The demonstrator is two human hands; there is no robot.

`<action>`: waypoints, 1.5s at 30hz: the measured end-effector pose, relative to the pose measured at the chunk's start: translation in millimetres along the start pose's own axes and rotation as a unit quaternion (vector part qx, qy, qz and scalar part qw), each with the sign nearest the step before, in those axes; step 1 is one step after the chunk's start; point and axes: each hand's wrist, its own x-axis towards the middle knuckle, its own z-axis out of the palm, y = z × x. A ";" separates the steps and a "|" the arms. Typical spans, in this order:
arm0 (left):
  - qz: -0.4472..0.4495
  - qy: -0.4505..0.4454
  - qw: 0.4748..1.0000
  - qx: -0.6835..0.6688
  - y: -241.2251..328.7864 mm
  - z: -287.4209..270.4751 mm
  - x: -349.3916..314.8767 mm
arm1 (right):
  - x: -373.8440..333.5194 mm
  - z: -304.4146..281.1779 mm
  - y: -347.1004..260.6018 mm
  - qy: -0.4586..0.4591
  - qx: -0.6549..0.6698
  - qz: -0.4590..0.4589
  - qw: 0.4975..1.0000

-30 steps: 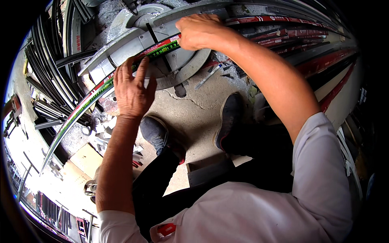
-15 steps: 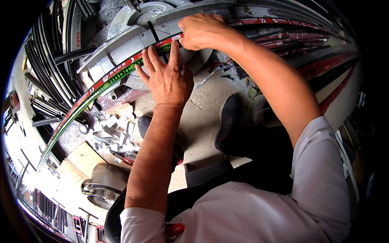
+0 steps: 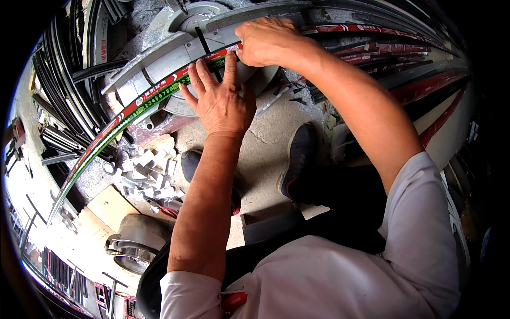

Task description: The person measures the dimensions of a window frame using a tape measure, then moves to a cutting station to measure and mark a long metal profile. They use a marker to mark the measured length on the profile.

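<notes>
A long dark profile strip with red printed film lies across the grey metal bed of a cutting saw. Along its near edge runs a green tape measure blade, curving down to the left. My left hand rests with fingers spread, the tips pressing on the strip and the blade. Farther right, my right hand is closed over the strip beside the bed's dark slot. Its fingertips are partly hidden, so whether it also pinches the tape cannot be seen.
Bundles of black profiles lie at the left, and red-filmed profiles at the right. White offcuts are heaped below the saw, near a metal pot and cardboard. My shoes stand on the concrete floor.
Both hands keep their places on the strip, with only a slight shift to the right. The left forearm has also moved a little rightward.
</notes>
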 end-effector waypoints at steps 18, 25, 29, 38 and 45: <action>0.010 0.004 1.000 -0.008 0.1 -1.4 -1.6 | -7.9 8.8 14.3 0.075 0.023 0.001 0.997; 0.009 0.007 1.000 -0.008 -0.9 -0.3 -1.8 | -12.5 11.9 13.7 0.104 0.046 0.020 0.993; 0.012 0.003 1.000 -0.004 0.2 -2.4 -1.4 | -9.4 12.2 16.5 0.097 0.042 0.030 0.994; 0.021 0.021 1.000 0.003 -1.5 1.4 -0.8 | -21.9 6.1 17.9 0.134 0.121 0.051 0.982; 0.024 0.015 1.000 0.012 -1.5 0.5 -0.5 | -16.2 32.5 24.8 0.208 0.156 0.061 0.964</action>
